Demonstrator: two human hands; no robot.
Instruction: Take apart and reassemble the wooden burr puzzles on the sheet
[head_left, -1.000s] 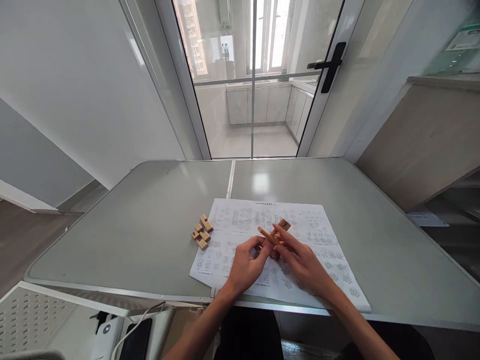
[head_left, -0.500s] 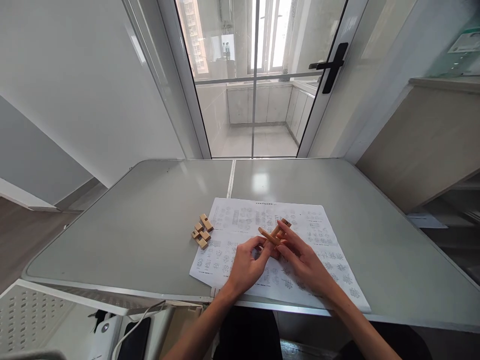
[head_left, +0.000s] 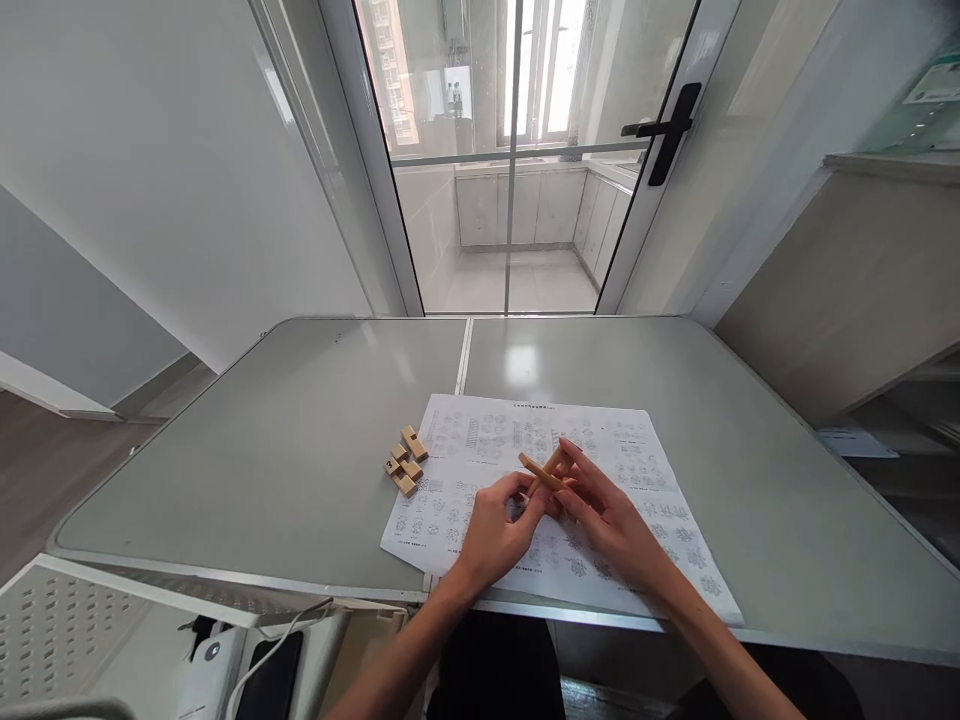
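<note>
Both hands meet above a printed sheet (head_left: 465, 425) covered with small line diagrams. Crossed wooden puzzle pieces (head_left: 541, 473) sit between them. My left hand (head_left: 501, 525) pinches the pieces from below and the left, its fingertips partly hidden behind them. My right hand (head_left: 607, 510) closes on them from the right, with the index finger at the upper end of one piece and the thumb lower down. How the pieces join is partly covered by the fingers. To the left, several loose notched wooden blocks (head_left: 405, 468) lie at the sheet's edge, one bearing a dark mark.
The grey table (head_left: 225, 450) has a light seam down its middle. Below its front left edge, a white perforated tray (head_left: 67, 640) holds a phone (head_left: 271, 680), a white device (head_left: 211, 670) and a cable. A glass door with a black handle (head_left: 673, 135) stands behind the table.
The upper piece has turned slightly, and its dark-marked end face no longer shows by my right index finger. My hands otherwise keep nearly the same place. The view has shifted a little.
</note>
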